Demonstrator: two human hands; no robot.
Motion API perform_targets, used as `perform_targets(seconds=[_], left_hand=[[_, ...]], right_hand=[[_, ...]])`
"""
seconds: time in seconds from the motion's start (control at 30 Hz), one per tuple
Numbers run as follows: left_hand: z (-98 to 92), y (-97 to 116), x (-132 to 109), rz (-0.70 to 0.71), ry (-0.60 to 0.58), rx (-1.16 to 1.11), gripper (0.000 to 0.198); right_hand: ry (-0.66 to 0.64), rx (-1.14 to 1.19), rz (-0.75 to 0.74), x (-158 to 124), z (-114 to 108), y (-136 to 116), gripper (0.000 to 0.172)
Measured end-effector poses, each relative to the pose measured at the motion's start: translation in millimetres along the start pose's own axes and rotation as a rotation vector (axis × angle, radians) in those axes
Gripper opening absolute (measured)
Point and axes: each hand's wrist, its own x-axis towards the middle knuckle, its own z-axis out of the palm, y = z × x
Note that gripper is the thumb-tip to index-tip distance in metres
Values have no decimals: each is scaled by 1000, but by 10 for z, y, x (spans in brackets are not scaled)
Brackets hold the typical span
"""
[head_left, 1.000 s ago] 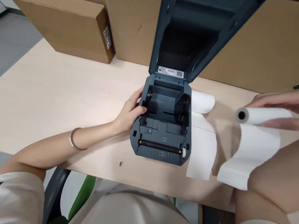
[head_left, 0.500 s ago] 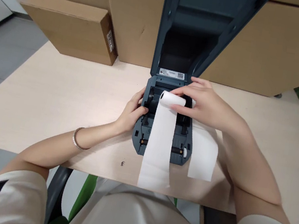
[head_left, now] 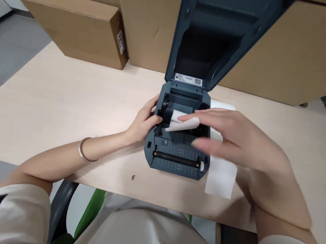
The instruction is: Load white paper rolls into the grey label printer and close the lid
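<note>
A dark blue-grey label printer point(head_left: 175, 163) stands on the pale wooden table point(head_left: 61, 101) with its lid point(head_left: 214, 31) swung up. My left hand point(head_left: 142, 123) grips the printer's left side, fingers curled at the left roll holder inside the bay. My right hand point(head_left: 240, 140), somewhat blurred, hovers over the open bay with fingers and thumb closed around a white paper roll point(head_left: 181, 123). Only a curled white flap of the roll shows under my fingertips. The black roller bar point(head_left: 175, 159) at the printer's front is uncovered.
A second white paper strip point(head_left: 220, 178) lies on the table against the printer's right side, partly under my right wrist. Cardboard boxes point(head_left: 73, 25) stand stacked at the back left, with a larger box point(head_left: 300, 53) behind the printer. A chair point(head_left: 89, 213) shows below the table edge.
My right hand brought the roll from the far right into the printer bay. The long strip that hung over the printer's front is gone from there. My left hand stayed put.
</note>
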Motion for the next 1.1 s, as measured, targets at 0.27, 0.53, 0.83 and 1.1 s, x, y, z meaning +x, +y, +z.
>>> perform_targets(seconds=[0.27, 0.53, 0.83, 1.1], left_hand=[[36, 114, -3, -62, 27, -35, 79], [136, 359, 9, -222, 23, -126, 84], [159, 454, 15, -277, 41, -130, 86], [148, 450, 12, -305, 39, -136, 88]], right_hand=[[136, -443, -154, -127, 228, -511, 35], [38, -638, -261, -282, 367, -681, 35], [-1, -569, -249, -326, 482, -695, 21], [-10, -556, -237, -348, 567, -694, 23]])
